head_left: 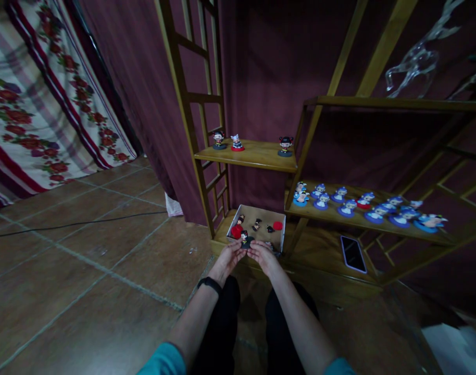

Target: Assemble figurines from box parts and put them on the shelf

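Between my two hands is a small figurine (pixel 245 239) with black hair and a dark round base, held upright over the near part of an open box. The fingers of my left hand (pixel 230 256) close on the base from the left. From the right, my right hand (pixel 260 255) grips the same base. Inside the shallow cardboard box (pixel 260 213) lie several loose figurine pieces, among them a dark figure (pixel 257 224) and a red round base (pixel 277 225). My fingers partly hide the box's near edge.
Above the box, a wooden shelf (pixel 257 154) carries three figurines, one a black-haired figurine (pixel 285 146). Several blue-based figurines (pixel 347 208) crowd the right shelf. Below them lies a phone (pixel 353 253). A glass deer (pixel 415 62) stands high at right. A black cable (pixel 77 224) crosses the tiled floor.
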A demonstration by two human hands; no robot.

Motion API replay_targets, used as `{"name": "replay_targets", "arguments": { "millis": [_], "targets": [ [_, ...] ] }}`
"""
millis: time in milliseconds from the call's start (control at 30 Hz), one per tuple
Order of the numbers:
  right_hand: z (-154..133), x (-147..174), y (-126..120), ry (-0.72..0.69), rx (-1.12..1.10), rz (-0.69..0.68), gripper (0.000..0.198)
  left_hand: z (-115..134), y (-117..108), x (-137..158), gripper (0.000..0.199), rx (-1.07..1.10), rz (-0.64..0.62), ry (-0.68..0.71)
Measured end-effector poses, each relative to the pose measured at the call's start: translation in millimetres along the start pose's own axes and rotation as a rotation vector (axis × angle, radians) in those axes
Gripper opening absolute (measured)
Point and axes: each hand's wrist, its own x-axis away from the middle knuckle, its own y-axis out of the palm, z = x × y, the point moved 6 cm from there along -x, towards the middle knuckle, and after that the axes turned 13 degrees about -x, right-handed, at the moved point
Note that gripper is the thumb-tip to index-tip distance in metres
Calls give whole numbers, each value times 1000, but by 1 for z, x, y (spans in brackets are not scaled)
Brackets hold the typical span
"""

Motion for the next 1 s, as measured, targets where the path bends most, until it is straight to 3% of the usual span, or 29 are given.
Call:
{"name": "replay_targets", "arguments": {
  "millis": [233, 600, 867, 1000],
  "targets": [
    [-7, 10, 11, -34, 31, 11, 29, -1, -2, -2, 17, 6, 8, 5],
    [0, 6, 11, -39, 57, 25, 34, 2, -9, -2, 18, -39, 141, 105],
    [-1, 1, 2, -103, -30, 102, 19, 3, -5, 1, 19, -101, 84, 97],
    [-2, -1, -2, -52, -47, 90, 14, 3, -8, 0, 20, -122, 96, 52]
  ]
}}
